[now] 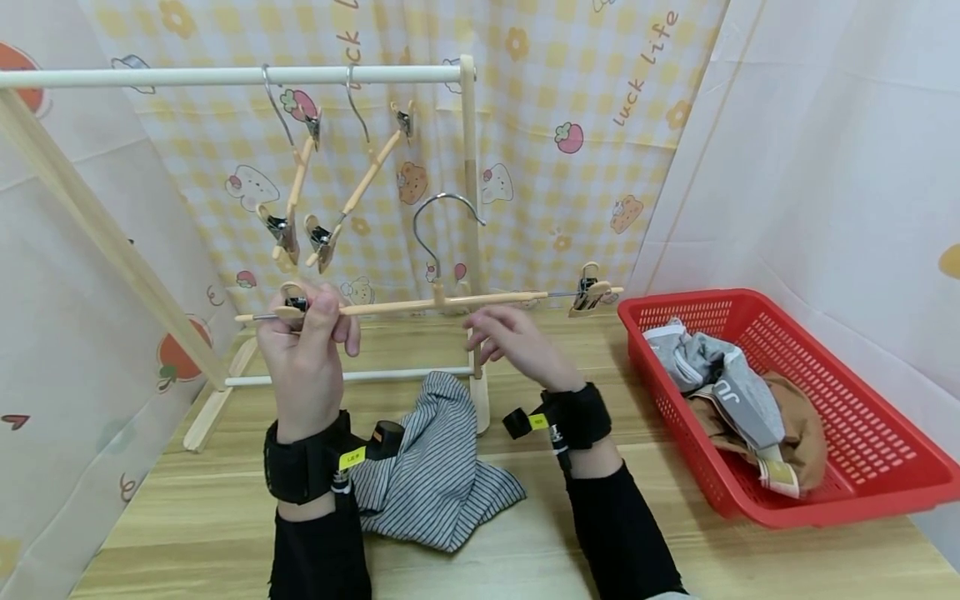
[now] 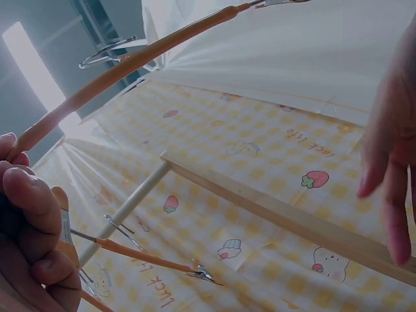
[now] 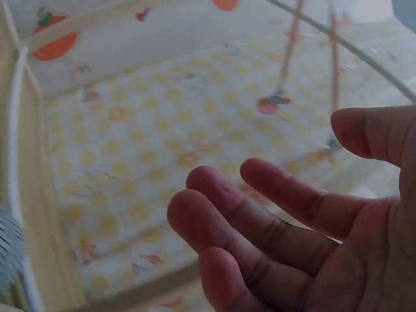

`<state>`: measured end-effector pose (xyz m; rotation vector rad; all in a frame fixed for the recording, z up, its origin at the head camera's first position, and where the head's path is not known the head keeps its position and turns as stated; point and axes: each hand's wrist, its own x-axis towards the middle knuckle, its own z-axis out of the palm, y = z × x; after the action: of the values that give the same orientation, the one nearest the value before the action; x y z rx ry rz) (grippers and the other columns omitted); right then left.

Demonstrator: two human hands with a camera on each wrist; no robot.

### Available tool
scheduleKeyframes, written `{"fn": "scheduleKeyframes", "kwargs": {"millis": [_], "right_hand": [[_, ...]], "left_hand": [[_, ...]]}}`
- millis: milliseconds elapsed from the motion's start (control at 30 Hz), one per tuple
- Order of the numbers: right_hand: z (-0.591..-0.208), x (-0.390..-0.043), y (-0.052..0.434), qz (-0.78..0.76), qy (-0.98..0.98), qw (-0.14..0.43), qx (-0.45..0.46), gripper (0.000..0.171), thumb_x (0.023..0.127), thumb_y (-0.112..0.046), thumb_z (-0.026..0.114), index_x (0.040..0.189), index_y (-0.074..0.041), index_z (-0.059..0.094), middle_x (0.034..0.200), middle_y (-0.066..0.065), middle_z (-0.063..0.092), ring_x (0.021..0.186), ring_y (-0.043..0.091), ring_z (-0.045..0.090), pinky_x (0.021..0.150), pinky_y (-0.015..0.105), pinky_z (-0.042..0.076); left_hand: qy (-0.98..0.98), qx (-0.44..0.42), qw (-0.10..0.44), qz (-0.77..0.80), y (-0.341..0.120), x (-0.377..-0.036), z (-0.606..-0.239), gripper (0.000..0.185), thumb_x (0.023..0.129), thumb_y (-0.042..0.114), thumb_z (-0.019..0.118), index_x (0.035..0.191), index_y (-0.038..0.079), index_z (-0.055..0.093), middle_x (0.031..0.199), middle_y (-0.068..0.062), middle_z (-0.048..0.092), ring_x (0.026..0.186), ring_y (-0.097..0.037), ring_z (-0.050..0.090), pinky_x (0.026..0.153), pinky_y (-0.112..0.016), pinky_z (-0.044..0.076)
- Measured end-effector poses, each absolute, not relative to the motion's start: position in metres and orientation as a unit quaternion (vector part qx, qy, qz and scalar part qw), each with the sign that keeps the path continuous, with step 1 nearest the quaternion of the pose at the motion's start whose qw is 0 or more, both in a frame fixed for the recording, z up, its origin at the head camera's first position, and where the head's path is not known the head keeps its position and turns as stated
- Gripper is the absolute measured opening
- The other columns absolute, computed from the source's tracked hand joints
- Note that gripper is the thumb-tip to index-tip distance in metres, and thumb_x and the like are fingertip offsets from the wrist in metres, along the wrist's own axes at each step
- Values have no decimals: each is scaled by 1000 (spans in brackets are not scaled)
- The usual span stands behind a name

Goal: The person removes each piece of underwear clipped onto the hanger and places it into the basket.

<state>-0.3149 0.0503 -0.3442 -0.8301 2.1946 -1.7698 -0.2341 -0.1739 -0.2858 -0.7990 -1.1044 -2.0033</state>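
Now, head view: left hand (image 1: 303, 350) up at about nine o'clock of centre, fingers (image 1: 328, 310) curled round and pinching the left-end clip of a wooden clip hanger (image 1: 420, 306), held level above the worktop (image 1: 525, 550). Right hand (image 1: 517, 342) just below the hanger's bar near its middle, fingers loosely spread, holding nothing; touching the bar or not, cannot tell. Striped garment (image 1: 435, 467) crumpled on the worktop between the forearms, at six o'clock of the hanger. Wooden drying rack (image 1: 225, 77) behind, two more clip hangers (image 1: 322, 192) dangling tilted from its rail at eleven o'clock. Red basket (image 1: 862, 467) at three o'clock, well apart from both hands, with grey and brown clothes (image 1: 742, 400) inside.

Over to the left wrist: fingers (image 2: 29, 195) bunched tight at eight o'clock, gripping the hanger end; bar (image 2: 130, 62) running up toward one o'clock. Right hand (image 2: 393, 149) at three o'clock, fingers straight and hanging down.

Right wrist last: palm facing the lens, fingers (image 3: 260, 208) relaxed, slightly parted, holding nothing. Patterned backdrop (image 3: 143, 130) blurred behind.
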Motion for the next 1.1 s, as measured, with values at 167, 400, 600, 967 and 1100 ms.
{"fn": "scheduleKeyframes", "kwargs": {"millis": [167, 400, 600, 967, 1100], "right_hand": [[-364, -311, 18, -548, 738, 208, -335, 38, 106, -27, 42, 124, 0, 61, 106, 18, 68, 86, 36, 68, 81, 47, 55], [-392, -300, -18, -496, 739, 287, -355, 39, 106, -32, 45, 131, -5, 59, 123, 14, 63, 86, 34, 69, 81, 47, 55], [-415, -298, -31, -462, 749, 333, -339, 49, 106, -29, 46, 150, -8, 42, 137, 17, 56, 75, 26, 70, 70, 31, 56], [-418, -301, -30, -467, 731, 365, -338, 39, 107, -26, 44, 137, -3, 55, 98, 11, 68, 73, 27, 70, 70, 33, 58], [-414, -303, -25, -484, 724, 367, -328, 39, 105, -30, 48, 130, -2, 59, 96, 13, 65, 74, 27, 70, 70, 36, 59]], "left_hand": [[-430, -308, 350, -774, -175, -233, -287, 33, 94, -2, 61, 69, -4, 40, 61, -8, 41, 50, -17, 36, 40, -24, 35], [-426, -312, 345, -776, -176, -233, -288, 34, 93, 0, 63, 70, -5, 39, 62, -8, 41, 50, -17, 37, 41, -25, 36], [-421, -317, 343, -777, -176, -234, -289, 34, 93, 0, 64, 70, -5, 40, 62, -9, 41, 51, -18, 37, 41, -25, 36], [-414, -315, 352, -778, -175, -235, -287, 29, 92, -4, 61, 71, -5, 42, 60, -9, 42, 51, -18, 36, 40, -24, 35], [-414, -315, 352, -778, -175, -235, -286, 29, 92, -5, 61, 70, -6, 42, 60, -9, 43, 52, -17, 37, 40, -24, 35]]}}
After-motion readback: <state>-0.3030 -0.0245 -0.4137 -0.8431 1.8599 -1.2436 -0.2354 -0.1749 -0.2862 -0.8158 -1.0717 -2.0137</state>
